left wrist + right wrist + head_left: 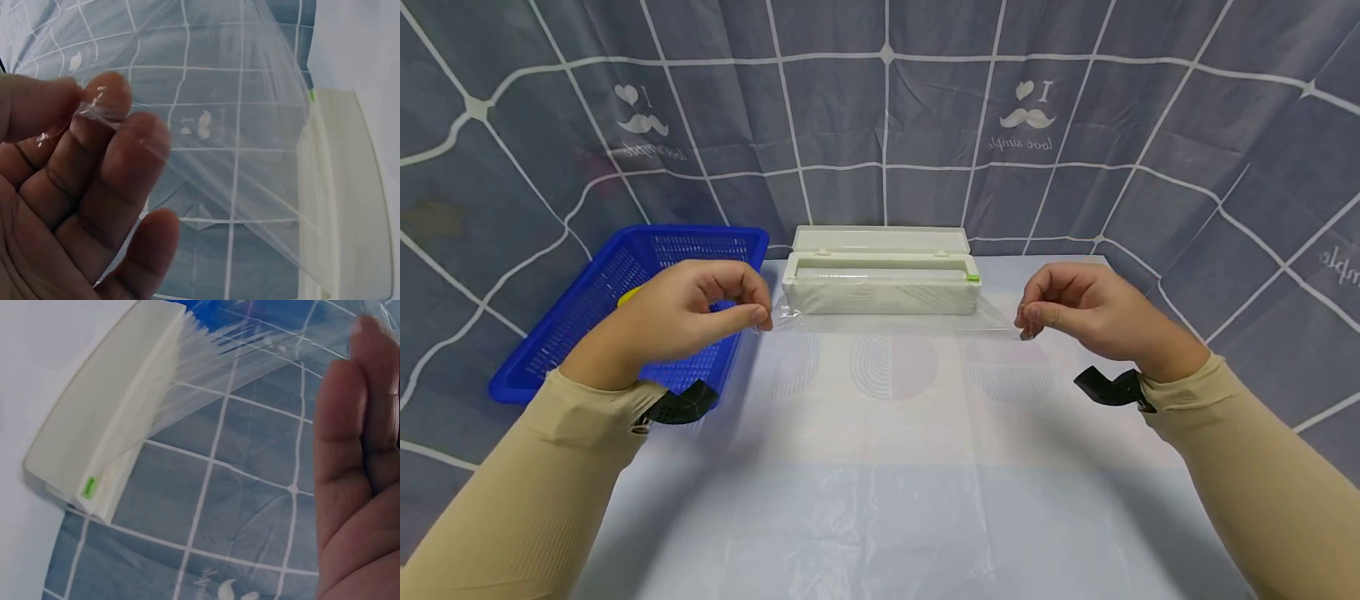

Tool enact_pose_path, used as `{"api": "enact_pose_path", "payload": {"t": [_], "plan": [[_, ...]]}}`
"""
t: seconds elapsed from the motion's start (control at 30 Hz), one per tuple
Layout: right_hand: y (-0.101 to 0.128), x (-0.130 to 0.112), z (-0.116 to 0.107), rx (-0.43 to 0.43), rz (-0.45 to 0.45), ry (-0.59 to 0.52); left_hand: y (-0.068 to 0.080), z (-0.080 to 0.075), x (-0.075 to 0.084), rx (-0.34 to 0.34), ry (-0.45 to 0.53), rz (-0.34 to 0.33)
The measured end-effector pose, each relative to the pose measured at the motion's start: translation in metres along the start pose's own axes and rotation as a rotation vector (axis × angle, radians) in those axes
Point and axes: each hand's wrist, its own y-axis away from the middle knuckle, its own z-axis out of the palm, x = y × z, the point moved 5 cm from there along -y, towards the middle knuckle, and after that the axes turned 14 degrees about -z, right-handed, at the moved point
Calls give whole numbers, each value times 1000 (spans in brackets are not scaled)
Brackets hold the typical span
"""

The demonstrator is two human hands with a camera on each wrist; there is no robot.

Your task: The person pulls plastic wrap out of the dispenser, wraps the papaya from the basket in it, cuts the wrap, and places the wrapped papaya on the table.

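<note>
A white cling film dispenser [882, 292] stands on the table with its lid [882, 240] raised at the back. From it a sheet of clear cling film [895, 323] stretches toward me, held up between both hands. My left hand [700, 304] pinches one corner of the film between thumb and fingertips; the left wrist view shows the bunched film [97, 115] there. On the other side my right hand [1078, 312] pinches the opposite corner. A green piece [973, 277] marks the dispenser's right end, also visible in the right wrist view.
Left of the dispenser sits a blue plastic basket [625, 250], with something yellow [628, 295] inside, mostly hidden by my left hand. A pale patterned cloth [880, 500] covers the table. Grey checked curtains [925, 108] hang behind and at both sides.
</note>
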Motion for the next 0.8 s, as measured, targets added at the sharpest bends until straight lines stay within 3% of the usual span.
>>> {"api": "enact_pose_path", "payload": {"t": [0.2, 0.33, 0.43, 0.6, 0.8], "plan": [[9, 19, 15, -110, 154, 43, 3, 21, -19, -196, 56, -136], [17, 33, 25, -174, 260, 50, 5, 35, -35, -282, 49, -219], [24, 44, 31, -218, 333, 38, 5, 46, -46, -338, 31, -243], [35, 61, 41, -261, 426, 30, 7, 63, -61, -396, -2, -278], [45, 80, 50, -272, 476, 25, 8, 81, -76, -388, -100, -354]]}}
